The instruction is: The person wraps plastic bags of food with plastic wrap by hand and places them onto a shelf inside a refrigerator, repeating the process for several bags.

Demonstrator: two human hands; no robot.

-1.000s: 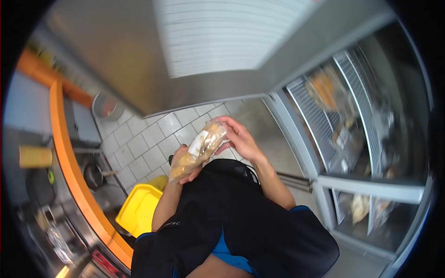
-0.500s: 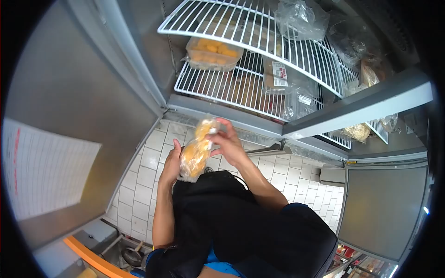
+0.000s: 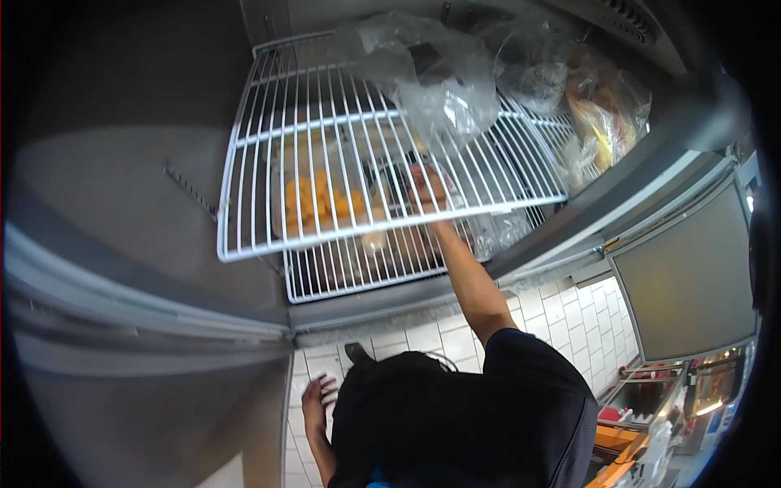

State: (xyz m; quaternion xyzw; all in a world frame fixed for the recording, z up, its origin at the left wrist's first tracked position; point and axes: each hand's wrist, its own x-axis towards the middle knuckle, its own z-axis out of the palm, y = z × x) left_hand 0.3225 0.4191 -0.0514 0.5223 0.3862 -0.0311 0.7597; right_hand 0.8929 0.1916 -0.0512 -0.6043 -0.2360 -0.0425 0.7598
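Note:
My right hand (image 3: 426, 189) reaches in under the upper wire shelf (image 3: 281, 241) of a fridge. Its fingers look curled, partly covered by the white bars, beside clear packaging; what they hold, if anything, I cannot make out. Just left of it, a pale wrapped item (image 3: 375, 229) lies on the lower wire shelf (image 3: 325, 286). Beside that item stands a clear container of orange-yellow pieces (image 3: 320, 202). My left hand (image 3: 318, 400) hangs low over the tiled floor, its fingers apart and holding nothing.
Clear plastic bags (image 3: 447, 89) lie on the upper shelf. Another bag with food (image 3: 606, 118) sits at the right. The fridge's metal frame (image 3: 602, 215) runs along the right front. A grey door panel (image 3: 687, 272) stands beyond it, and a metal door (image 3: 138, 382) at the left.
The plastic-wrapped yellow food has left my left hand, which dropped lower. My right hand moved from in front of the fridge to under the upper shelf. My view moved closer to the shelves.

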